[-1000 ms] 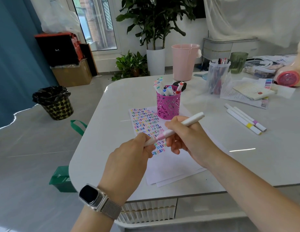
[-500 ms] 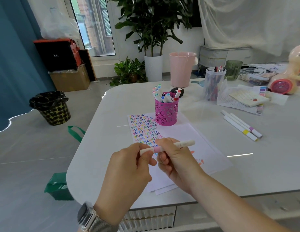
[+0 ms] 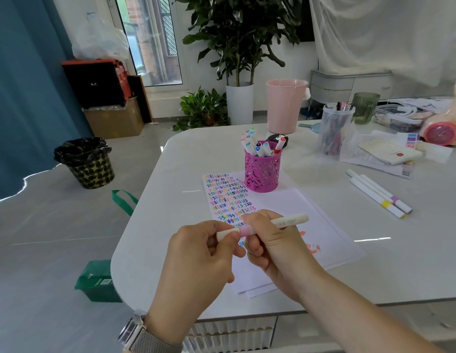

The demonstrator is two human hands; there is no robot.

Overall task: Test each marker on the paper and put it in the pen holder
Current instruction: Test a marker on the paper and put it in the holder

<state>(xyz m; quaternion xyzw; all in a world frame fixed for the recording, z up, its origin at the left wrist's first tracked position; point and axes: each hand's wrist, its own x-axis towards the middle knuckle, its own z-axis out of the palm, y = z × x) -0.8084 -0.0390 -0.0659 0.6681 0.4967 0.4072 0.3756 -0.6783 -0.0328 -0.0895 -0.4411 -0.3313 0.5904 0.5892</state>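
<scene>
The table (image 3: 170, 200) was white and glossy with a rounded corner, and it stood in a bright room with a grey shiny floor. Behind it there were a window, a tall plant (image 3: 237, 36) in a white pot, a pink bucket (image 3: 285, 105) and a black-lined bin (image 3: 85, 161) beside a blue curtain. On the table lay the paper (image 3: 298, 205), with rows of small coloured squiggles on its left part and some orange marks near the right hand. The pink holder (image 3: 262, 171) stood at the far edge of the paper, with several markers in it. Three white markers (image 3: 374, 192) lay well apart to the right, near a pile of papers and a clear cup of pens.

Both hands were above the near part of the paper. The marker (image 3: 280, 222), white with a pink band, was held almost level between them. The left hand (image 3: 198, 261) pinched its left end between thumb and fingers. The right hand (image 3: 275, 245) was closed around the body just beside the pink band, and the other end stuck out to the right.
</scene>
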